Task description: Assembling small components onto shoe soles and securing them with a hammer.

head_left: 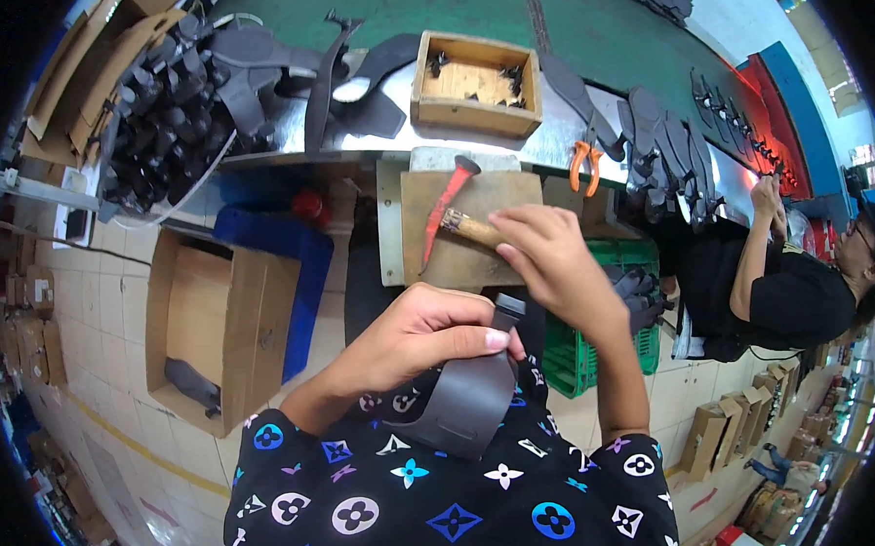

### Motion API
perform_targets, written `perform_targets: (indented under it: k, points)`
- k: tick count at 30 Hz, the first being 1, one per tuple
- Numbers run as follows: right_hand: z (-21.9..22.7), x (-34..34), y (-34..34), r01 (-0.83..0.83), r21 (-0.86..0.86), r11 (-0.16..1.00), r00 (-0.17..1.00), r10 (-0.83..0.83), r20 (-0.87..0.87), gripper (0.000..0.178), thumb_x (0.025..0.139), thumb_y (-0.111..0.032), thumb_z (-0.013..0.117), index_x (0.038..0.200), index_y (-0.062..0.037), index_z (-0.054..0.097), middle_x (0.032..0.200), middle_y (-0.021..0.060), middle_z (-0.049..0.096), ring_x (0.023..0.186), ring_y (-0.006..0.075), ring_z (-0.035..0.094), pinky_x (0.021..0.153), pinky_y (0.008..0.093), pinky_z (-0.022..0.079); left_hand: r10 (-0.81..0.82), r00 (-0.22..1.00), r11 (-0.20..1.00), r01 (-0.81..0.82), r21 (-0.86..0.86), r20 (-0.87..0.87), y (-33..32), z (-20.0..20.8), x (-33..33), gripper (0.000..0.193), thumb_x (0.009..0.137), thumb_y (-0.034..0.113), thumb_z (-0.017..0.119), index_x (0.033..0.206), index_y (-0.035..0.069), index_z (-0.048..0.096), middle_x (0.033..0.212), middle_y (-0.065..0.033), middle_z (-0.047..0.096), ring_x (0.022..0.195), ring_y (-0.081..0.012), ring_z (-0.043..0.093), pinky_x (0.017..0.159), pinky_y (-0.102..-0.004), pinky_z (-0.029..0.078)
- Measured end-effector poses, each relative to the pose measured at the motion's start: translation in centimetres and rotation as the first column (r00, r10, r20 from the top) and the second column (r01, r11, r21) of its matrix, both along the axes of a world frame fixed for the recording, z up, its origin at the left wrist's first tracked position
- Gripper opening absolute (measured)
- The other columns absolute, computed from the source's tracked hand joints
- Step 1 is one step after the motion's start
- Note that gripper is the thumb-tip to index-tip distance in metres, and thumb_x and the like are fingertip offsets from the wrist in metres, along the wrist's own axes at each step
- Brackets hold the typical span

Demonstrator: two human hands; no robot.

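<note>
My left hand (pixel 440 334) is closed round a dark grey sandal strap (pixel 463 396), a wide curved band with a slot near its lower edge. A narrow end of it sticks up past my thumb. My right hand (pixel 554 254) grips the wooden handle of a hammer (pixel 474 230). Its long red head has a round dark face at the top and tapers to a thin point below. That head is over a worn tan board (pixel 509 190) at the bench edge, beyond my left hand. The strap is in front of my body, apart from the hammer.
On the bench are a wooden box (pixel 476 118) with small black parts, orange-handled pliers (pixel 586 168) and dark soles (pixel 649 116). Black parts are heaped at the left (pixel 166 125). A cardboard box (pixel 222 332) and a green crate (pixel 570 362) flank me. A co-worker (pixel 798 289) is at the right.
</note>
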State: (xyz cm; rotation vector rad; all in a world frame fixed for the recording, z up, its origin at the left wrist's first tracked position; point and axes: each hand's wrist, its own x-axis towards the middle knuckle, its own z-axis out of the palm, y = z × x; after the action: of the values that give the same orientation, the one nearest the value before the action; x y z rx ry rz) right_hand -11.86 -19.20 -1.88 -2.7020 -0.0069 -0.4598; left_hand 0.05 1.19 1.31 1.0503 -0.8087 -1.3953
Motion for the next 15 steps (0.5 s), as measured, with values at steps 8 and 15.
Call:
perform_targets:
  k: [8,15]
  points:
    - [5.9,-0.5,0.3,-0.570,0.647,0.507,0.757,0.630,0.172,0.029,0.083,-0.014,0.077,0.102,0.0050,0.065,0.091,0.0153,0.063,0.077,0.0312,0.061,0.068,0.0380,0.049,-0.253,0.961,0.960,0.235,-0.154,-0.108,-0.1,0.3,0.4,0.026,0.099,0.021,0.062,0.105,-0.001,0.074,0.090,-0.0087,0.074,0.085,-0.0111,0.065,0.080,-0.0263,0.049]
    - [6.9,0.5,1.7,-0.719,0.392,0.573,0.683,0.686,0.250,0.045,0.085,-0.035,0.079,0.087,0.0075,0.065,0.070,0.0107,0.056,0.054,0.0243,0.052,0.041,0.0305,0.039,-0.425,0.899,0.883,0.387,-0.266,-0.101,0.0,-0.1,1.0,0.023,0.098,0.017,0.061,0.105,-0.002,0.073,0.092,-0.0108,0.075,0.082,-0.0149,0.070,0.074,-0.0277,0.051]
